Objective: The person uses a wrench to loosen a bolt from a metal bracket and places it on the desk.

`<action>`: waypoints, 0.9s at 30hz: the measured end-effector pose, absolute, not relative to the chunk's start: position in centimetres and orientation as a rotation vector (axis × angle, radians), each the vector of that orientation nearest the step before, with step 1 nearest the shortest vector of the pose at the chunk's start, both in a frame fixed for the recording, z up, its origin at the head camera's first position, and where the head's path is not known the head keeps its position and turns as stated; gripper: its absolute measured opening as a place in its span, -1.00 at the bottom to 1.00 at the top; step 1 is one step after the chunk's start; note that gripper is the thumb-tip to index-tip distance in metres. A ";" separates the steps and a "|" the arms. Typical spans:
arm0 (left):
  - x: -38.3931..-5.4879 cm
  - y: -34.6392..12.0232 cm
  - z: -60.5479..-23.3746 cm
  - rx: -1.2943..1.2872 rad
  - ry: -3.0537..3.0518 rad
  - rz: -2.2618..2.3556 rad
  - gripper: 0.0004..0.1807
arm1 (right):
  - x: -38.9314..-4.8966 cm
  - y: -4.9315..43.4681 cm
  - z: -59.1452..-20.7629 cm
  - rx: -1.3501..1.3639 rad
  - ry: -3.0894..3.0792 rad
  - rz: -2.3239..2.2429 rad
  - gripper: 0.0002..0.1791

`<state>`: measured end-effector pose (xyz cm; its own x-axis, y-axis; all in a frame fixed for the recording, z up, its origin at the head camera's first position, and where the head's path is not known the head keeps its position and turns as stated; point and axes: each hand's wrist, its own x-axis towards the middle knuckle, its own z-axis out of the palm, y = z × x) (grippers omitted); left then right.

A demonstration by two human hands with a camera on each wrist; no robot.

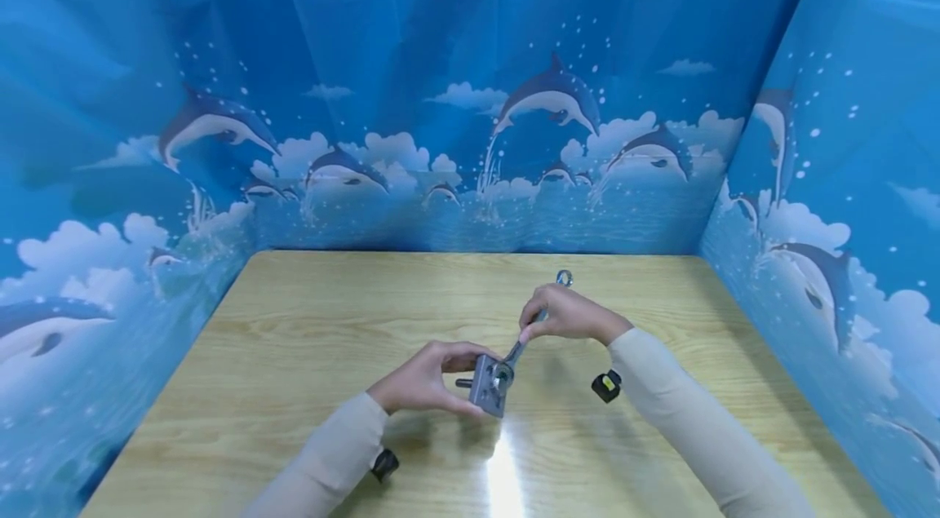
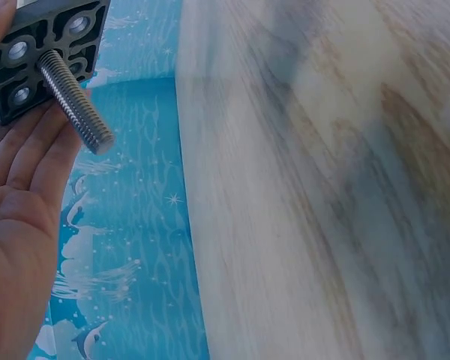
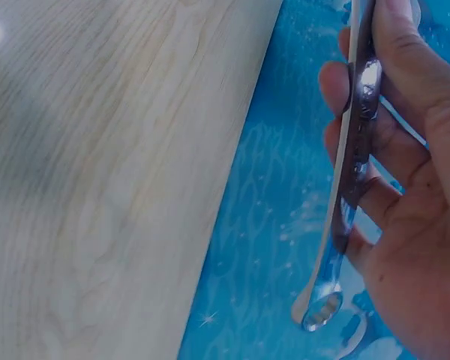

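Note:
Between thumb and fingers, my left hand [image 1: 426,378] grips a square grey plate [image 1: 482,400] by its edges, raised over the table. A threaded bolt [image 2: 76,101] sticks out of the plate's ribbed dark face, which has holes at its corners, in the left wrist view. My right hand [image 1: 565,312] holds a shiny wrench [image 1: 516,351] by its shank, fingers curled around it. One wrench end sits at the middle of the plate's other face and overlaps the fastener there. The free ring end [image 3: 322,311] points back past the right palm in the right wrist view.
The light wood table [image 1: 330,298] lies under both hands, with a bright glare patch near its front. Blue dolphin-print curtains [image 1: 411,94] stand along its back and sides. A black wrist camera [image 1: 606,386] is by the right sleeve, another [image 1: 385,465] by the left.

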<state>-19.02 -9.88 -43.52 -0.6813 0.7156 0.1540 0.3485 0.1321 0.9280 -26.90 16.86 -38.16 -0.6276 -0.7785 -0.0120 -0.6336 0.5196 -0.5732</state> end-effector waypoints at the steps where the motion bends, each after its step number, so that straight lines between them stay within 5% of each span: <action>1: -19.0 -9.9 -43.6 1.028 2.091 1.580 -0.24 | -26.9 17.2 -38.4 -1.159 2.500 -0.787 -0.80; 27: -20.3 -11.8 -45.9 0.539 2.311 1.843 -0.24 | -28.1 25.1 -45.2 -0.039 2.256 -1.496 -0.60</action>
<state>-20.28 -11.82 -45.88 -0.9267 0.3582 0.1139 0.1909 0.1874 0.9636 -28.14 25.08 -45.24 -0.9068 -0.2550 -0.3356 0.2097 0.4176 -0.8841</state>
